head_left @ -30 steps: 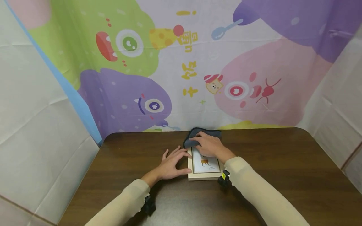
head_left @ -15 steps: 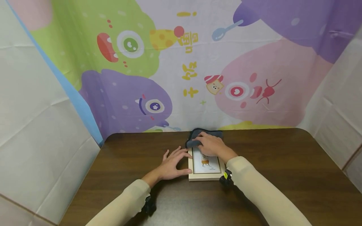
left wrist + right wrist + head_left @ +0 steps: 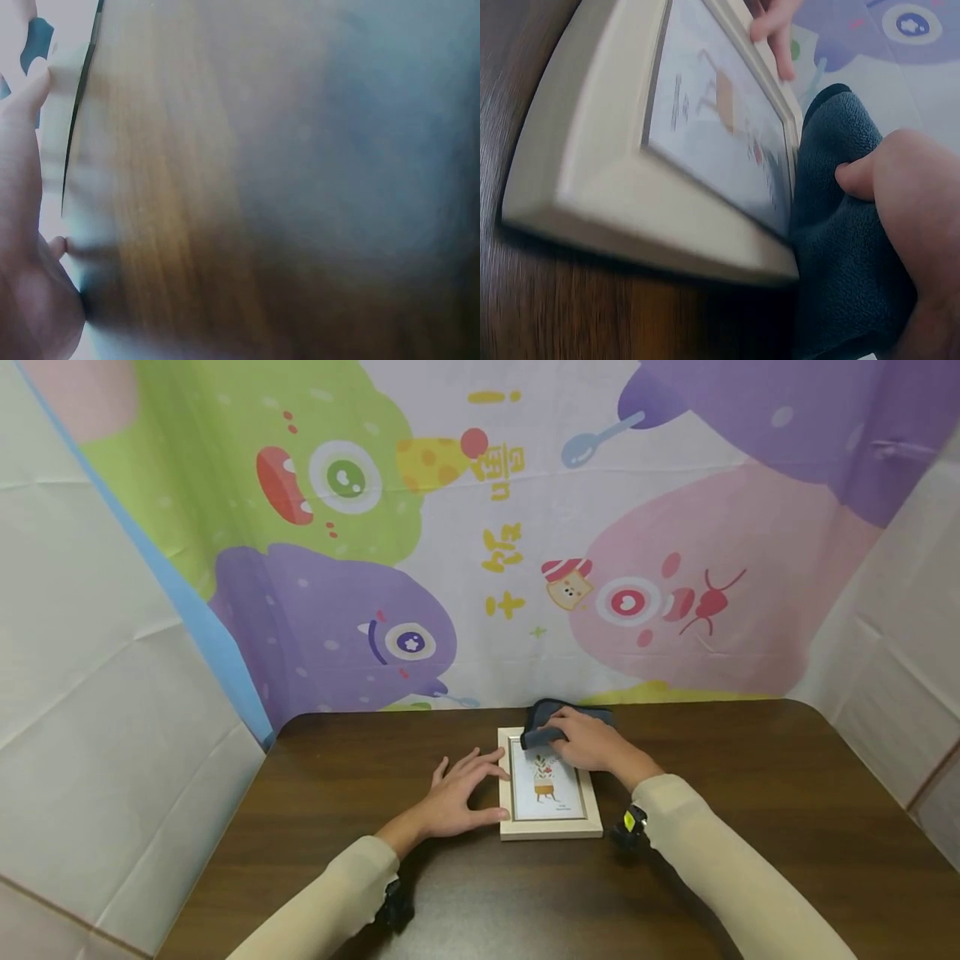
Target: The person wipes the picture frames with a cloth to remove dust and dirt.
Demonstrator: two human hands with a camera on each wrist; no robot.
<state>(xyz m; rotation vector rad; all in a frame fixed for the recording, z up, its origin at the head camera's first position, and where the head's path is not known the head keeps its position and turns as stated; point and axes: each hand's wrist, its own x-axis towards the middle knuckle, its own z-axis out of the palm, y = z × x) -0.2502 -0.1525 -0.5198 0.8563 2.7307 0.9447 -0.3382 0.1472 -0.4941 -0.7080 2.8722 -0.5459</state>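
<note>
A picture frame (image 3: 551,829) with a pale wooden border lies face up on the table, showing a small plant drawing behind its pane. Along its left border, my left hand (image 3: 453,797) touches with fingertips and thumb, fingers spread. My right hand (image 3: 592,742) grips a dark blue-grey cloth (image 3: 546,737) over the upper right part of the frame. In the right wrist view the thumb presses into the fuzzy cloth (image 3: 847,232), which covers the frame's far end. The left wrist view catches only part of the left hand (image 3: 30,247) by the frame's edge.
The dark wood table (image 3: 337,777) has rounded back corners. Right behind it hangs a printed cartoon curtain (image 3: 510,652), and pale sheets (image 3: 112,735) hang at both sides. Small black cameras (image 3: 396,906) sit on both wrists.
My right hand has slid the cloth to the right, uncovering the frame's top left corner and more of the drawing. The left hand and the frame stay put.
</note>
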